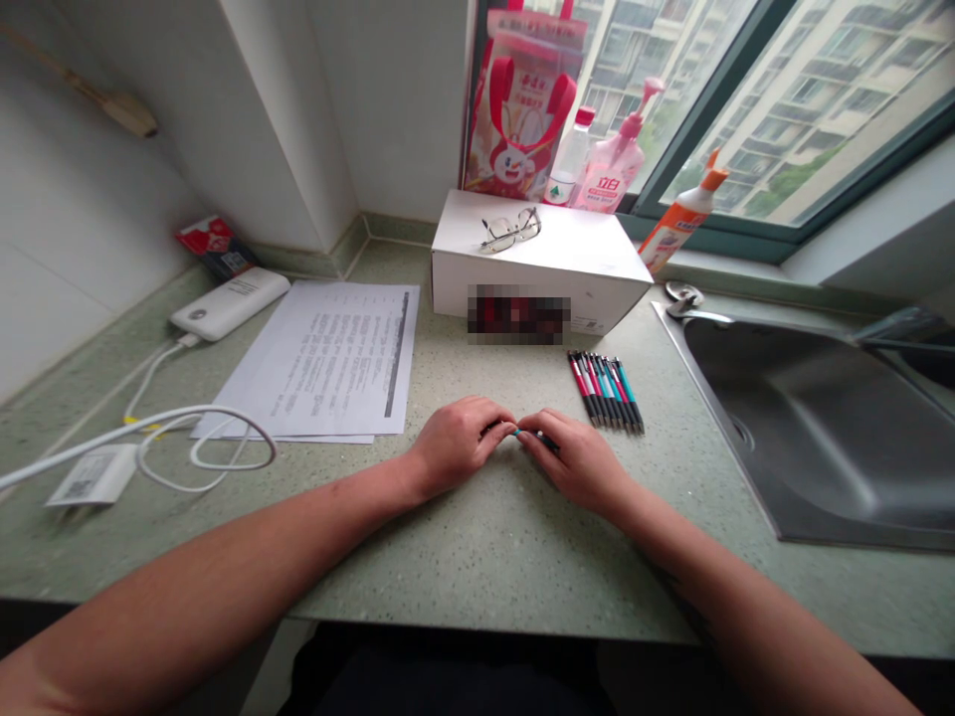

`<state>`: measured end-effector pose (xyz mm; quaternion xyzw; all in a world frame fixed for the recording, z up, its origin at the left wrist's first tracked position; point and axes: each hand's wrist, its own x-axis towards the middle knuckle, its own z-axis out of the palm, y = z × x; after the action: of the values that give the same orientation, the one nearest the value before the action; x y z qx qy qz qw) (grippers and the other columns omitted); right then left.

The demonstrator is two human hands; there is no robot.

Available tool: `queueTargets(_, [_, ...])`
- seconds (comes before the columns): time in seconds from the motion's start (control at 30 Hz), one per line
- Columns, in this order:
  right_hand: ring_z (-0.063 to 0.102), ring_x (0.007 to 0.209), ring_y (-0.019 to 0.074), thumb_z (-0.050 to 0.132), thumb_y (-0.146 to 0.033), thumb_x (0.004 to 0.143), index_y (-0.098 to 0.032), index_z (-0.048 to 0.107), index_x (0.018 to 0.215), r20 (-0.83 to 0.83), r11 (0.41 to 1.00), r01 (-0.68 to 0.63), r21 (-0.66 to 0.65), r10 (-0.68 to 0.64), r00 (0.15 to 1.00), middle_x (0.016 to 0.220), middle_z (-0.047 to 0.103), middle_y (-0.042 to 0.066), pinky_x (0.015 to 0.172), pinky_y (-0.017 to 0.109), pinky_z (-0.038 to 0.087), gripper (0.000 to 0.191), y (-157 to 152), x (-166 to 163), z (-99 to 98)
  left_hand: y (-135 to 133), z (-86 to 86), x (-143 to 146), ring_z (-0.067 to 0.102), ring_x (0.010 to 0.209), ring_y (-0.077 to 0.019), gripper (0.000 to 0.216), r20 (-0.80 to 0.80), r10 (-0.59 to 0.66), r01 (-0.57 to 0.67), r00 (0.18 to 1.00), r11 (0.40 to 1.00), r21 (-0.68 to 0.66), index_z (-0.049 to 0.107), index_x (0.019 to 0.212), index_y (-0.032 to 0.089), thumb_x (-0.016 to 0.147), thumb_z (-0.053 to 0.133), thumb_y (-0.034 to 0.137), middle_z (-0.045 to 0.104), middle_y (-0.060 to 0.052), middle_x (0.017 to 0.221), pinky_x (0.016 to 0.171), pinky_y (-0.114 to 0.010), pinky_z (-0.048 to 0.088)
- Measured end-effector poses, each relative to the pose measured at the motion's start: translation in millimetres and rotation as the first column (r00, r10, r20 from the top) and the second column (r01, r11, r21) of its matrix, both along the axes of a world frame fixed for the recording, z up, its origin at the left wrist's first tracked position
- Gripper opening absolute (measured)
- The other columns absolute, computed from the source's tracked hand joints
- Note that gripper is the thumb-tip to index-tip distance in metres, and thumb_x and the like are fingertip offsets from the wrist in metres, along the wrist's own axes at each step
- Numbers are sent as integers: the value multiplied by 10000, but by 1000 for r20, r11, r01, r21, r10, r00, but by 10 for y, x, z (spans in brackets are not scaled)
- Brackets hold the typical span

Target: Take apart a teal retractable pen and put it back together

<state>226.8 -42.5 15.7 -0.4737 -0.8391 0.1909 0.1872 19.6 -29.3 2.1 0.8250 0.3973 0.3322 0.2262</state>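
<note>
Both hands meet over the middle of the counter, fingers closed around one pen [517,432] with a teal part and a dark part. My left hand [464,443] pinches the pen's left end, which its fingers mostly hide. On the other end, my right hand [571,455] has its thumb and fingers pressed together, a bit of dark barrel showing between them. Just beyond my right hand lies a row of several pens [605,392], side by side, with red, white and teal barrels and black grips.
Printed sheets [328,358], a white power bank [230,303], a charger [94,475] and a looped white cable [224,410] lie left. Glasses [511,231] rest on a white box [537,268] at the back. A steel sink [836,428] is at the right; bottles [608,164] stand by the window.
</note>
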Motion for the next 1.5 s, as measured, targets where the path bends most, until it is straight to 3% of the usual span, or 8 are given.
queueTargets(1.5, [662,822,195,531,-338,973,-214,595,1038,-32,999,24,35,-23,999,936,701,47,703,307,464,154,-1,30,-25,-14,17,-9,637,849,-182,88,23,-16,16,1000,1000,-14,678,959,166,922,623,224,707,-34,908,777,-321,487])
